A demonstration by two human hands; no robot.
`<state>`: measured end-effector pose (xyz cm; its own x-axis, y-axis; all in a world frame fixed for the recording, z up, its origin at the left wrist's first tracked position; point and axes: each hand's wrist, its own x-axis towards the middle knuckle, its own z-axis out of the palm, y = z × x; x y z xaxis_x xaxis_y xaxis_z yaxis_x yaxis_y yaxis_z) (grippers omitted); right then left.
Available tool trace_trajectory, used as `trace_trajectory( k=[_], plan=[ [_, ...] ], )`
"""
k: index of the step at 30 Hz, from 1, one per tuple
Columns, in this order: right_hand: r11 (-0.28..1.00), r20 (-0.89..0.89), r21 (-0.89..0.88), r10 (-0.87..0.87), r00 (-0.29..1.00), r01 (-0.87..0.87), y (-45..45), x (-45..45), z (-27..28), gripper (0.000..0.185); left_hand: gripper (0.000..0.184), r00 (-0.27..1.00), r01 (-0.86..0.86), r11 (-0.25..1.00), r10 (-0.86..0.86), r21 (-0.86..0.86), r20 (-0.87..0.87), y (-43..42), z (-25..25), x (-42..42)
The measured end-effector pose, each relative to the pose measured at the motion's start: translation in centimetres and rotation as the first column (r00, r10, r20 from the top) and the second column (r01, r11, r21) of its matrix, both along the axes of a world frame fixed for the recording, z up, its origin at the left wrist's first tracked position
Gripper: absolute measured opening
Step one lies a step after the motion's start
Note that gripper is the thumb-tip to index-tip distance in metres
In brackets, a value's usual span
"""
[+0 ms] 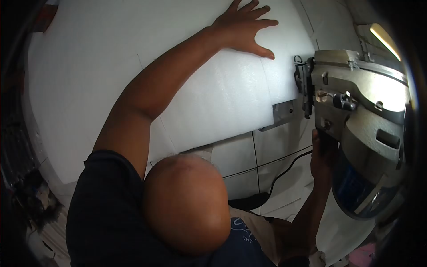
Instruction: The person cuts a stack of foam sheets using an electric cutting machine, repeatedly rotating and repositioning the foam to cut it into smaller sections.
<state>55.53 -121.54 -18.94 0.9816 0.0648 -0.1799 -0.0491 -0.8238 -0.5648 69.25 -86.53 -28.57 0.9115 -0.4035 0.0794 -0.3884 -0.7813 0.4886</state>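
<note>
Spreading from nine o'clock round past twelve, a broad, thin white foam-like sheet (222,100) lies over a pale tiled surface (233,153) with dark joints. It looks light and limp, probably a little slippery, and easily creased or torn; a flat palm or a hold along its edge would suit it better than a pinch. At three o'clock stands a bulky grey metal machine with a rounded housing (362,127), likely heavy and rigid, best held by the dark part low on its near side. A flat grey metal plate (284,115) shows between the two, partly under the sheet's corner, and a slim black cable (281,172) curves away towards five o'clock.

The left hand (240,29) is at half past twelve, palm down on the sheet with fingers fanned wide and thumb pointing towards four (pressing, it seems, and grasping nothing). Its arm reaches up from eight o'clock, bent at the elbow. The right hand (321,155) sits just past three, upright against the machine's underside, forearm rising from five; the machine hides most of its fingers, so I cannot tell how firmly they close.
</note>
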Motion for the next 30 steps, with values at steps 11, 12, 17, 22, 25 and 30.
trace_trajectory(
  k=[11,12,17,22,25,30],
  plan=[
    [0.99,0.114,-0.137,-0.023,0.993,0.038,0.6,0.1,0.3,0.044,0.1,0.999,0.004,1.0,-0.003,0.023,-0.035,-1.6,0.1,-1.2],
    [0.99,0.117,-0.136,-0.022,0.993,0.038,0.6,0.1,0.2,0.044,0.1,1.0,0.0,1.0,0.0,0.003,0.01,-1.8,0.0,-1.6],
    [0.991,-0.058,-0.03,-0.13,0.99,0.129,0.4,0.5,0.2,0.047,0.1,0.997,-0.026,0.999,0.025,0.023,0.071,-3.3,-2.6,-0.9],
    [0.984,-0.003,-0.157,-0.087,0.996,0.086,1.8,0.7,1.4,0.055,0.1,0.996,0.003,1.0,-0.001,-0.018,0.093,-3.2,0.0,-3.2],
    [0.972,0.021,-0.205,-0.112,0.993,0.114,1.3,0.5,0.7,0.063,0.1,0.99,-0.016,1.0,0.015,0.008,0.14,-4.1,-2.0,-2.5],
    [0.977,-0.066,-0.159,-0.156,0.986,0.144,1.4,0.9,0.6,0.067,0.1,0.994,-0.02,0.999,0.017,0.029,0.104,-5.2,-1.9,-3.1]
  ],
)
